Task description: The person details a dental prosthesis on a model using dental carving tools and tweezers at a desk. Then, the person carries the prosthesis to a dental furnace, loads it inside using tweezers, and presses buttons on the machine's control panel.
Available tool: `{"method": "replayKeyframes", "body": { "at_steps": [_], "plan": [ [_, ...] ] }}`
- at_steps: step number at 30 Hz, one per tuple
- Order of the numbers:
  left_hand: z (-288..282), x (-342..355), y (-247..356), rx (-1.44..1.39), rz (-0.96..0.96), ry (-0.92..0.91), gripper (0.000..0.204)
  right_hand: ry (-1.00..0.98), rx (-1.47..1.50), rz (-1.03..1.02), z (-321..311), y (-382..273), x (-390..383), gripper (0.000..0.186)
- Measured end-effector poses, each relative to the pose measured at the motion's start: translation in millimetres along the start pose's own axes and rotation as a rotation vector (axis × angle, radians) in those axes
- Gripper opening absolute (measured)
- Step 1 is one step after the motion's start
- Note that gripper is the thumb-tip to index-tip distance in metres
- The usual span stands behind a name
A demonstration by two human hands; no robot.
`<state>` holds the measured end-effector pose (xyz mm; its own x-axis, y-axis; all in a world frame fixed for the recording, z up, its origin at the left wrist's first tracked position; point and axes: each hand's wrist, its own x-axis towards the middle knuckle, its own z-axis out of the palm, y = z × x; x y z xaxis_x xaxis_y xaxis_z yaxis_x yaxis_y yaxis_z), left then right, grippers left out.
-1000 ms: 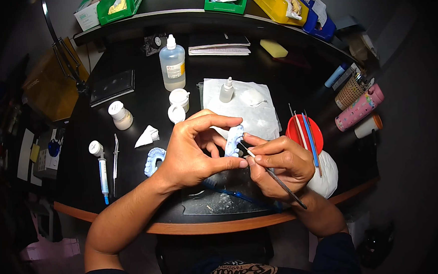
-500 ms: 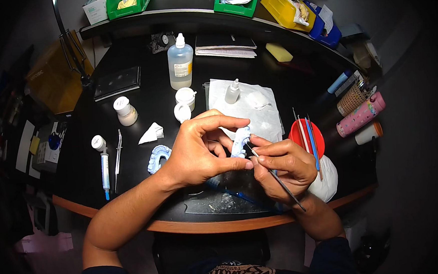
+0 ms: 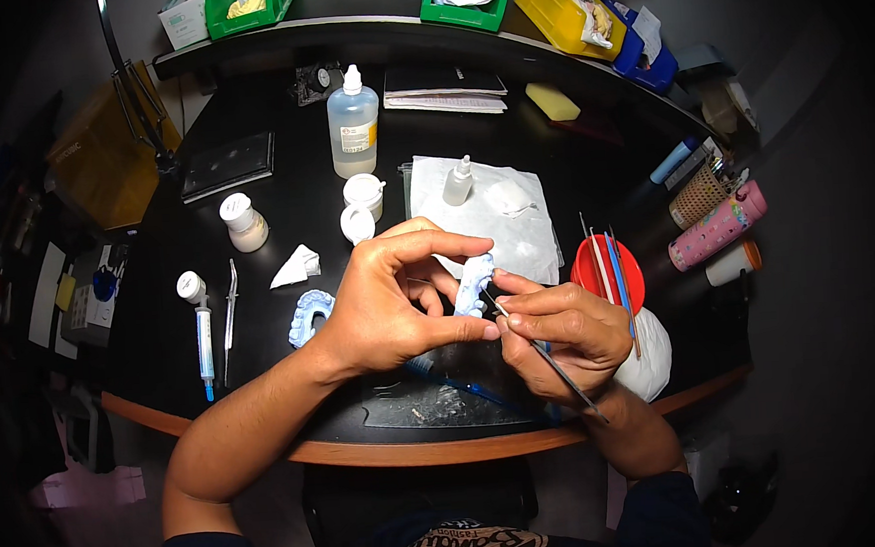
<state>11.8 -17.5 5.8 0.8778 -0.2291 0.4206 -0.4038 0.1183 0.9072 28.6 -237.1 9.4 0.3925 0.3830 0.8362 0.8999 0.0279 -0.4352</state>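
Note:
Between the thumb and fingers of my left hand (image 3: 389,297) I grip a pale blue dental cast (image 3: 474,283) by its two ends, tilted up above the desk. My right hand (image 3: 567,336) pinches a thin metal dental carving tool (image 3: 562,371) like a pen. Its tip meets the toothed side of the cast, though the exact contact is too small to make out. A second pale blue dental cast (image 3: 310,315) lies on the desk, partly behind my left wrist.
A scratched clear mat (image 3: 436,406) lies below my hands. Behind them are a white sheet with a dropper bottle (image 3: 458,182), open white jar (image 3: 364,195) and large bottle (image 3: 354,128). Left: syringe (image 3: 206,348), tweezers (image 3: 230,321). Right: red bowl (image 3: 618,272) with tools across it, white bundle (image 3: 651,361).
The whole view has shifted slightly, so things sit a little further left and up. Both hands keep their hold, with the tool still at the cast.

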Motion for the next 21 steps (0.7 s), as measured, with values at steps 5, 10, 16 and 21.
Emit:
{"method": "replayKeyframes", "body": {
  "at_steps": [5, 10, 16, 21],
  "plan": [
    [0.4, 0.4, 0.4, 0.026, -0.002, 0.004, 0.061, -0.01, -0.025, 0.001, -2.8, -0.8, 1.4, 0.018],
    [0.0, 0.5, -1.1, 0.06, 0.022, 0.006, 0.062, -0.017, -0.034, -0.008, -3.1, 0.4, 2.0, 0.017],
    [0.3, 1.2, -0.8, 0.067, 0.02, 0.015, 0.066, -0.022, -0.029, -0.012, -3.5, 1.6, 2.2, 0.018],
    [-0.6, -0.8, 2.9, 0.066, 0.001, 0.008, 0.061, -0.017, -0.035, -0.027, -3.0, 0.3, 3.2, 0.019]
  ]
}}
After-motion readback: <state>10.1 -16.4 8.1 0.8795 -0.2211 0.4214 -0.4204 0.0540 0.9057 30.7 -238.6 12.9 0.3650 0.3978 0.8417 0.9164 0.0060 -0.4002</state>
